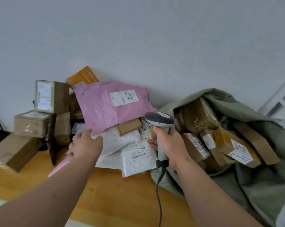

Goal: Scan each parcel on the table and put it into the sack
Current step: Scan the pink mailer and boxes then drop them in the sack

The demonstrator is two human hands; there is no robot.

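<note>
A big pink mailer bag (pixel 109 110) with a white label lies tilted on top of the parcel heap against the wall. My left hand (pixel 85 145) grips its lower left edge, fingers curled under the plastic. My right hand (pixel 169 145) holds a grey and white barcode scanner (pixel 160 123) by the handle, its head level with the pink bag's lower right corner. The grey-green sack (pixel 246 185) lies open at the right, with several brown cartons and a yellow box inside.
White poly mailers (pixel 136 154) and a small brown carton (pixel 129 126) lie under the pink bag. Stacked brown boxes (pixel 51 96) stand at the left, an orange envelope (pixel 82 77) behind. The scanner cable (pixel 159 194) hangs over the wooden table (pixel 113 194).
</note>
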